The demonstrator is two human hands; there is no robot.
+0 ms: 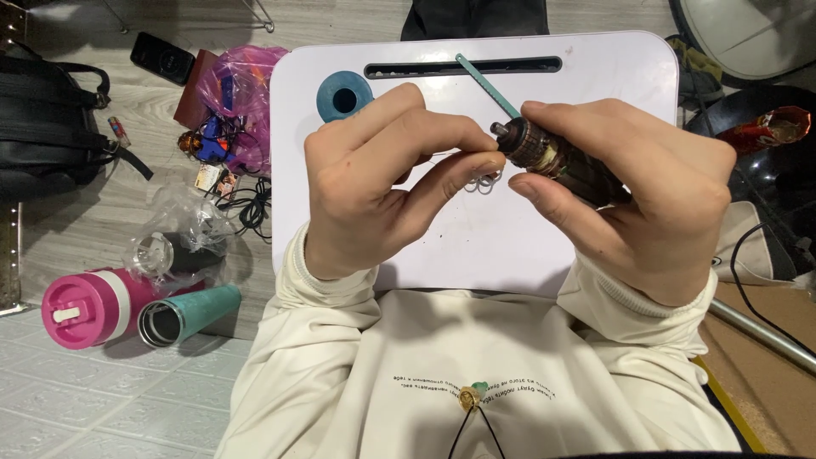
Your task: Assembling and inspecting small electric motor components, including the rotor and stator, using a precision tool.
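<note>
My right hand grips a dark motor armature with copper windings and a short shaft pointing left, held above a white lap table. My left hand pinches at the shaft tip with thumb and forefinger; whether it holds something small there I cannot tell. Small metal rings show just below the fingertips. A thin teal strip lies on the table behind the armature, and a blue spool with a centre hole stands at the table's far left.
On the floor to the left lie a pink bottle, a teal tumbler, a clear bag holding a dark cup, a pink bag of small items and a black backpack. Dark gear and a metal pipe sit at the right.
</note>
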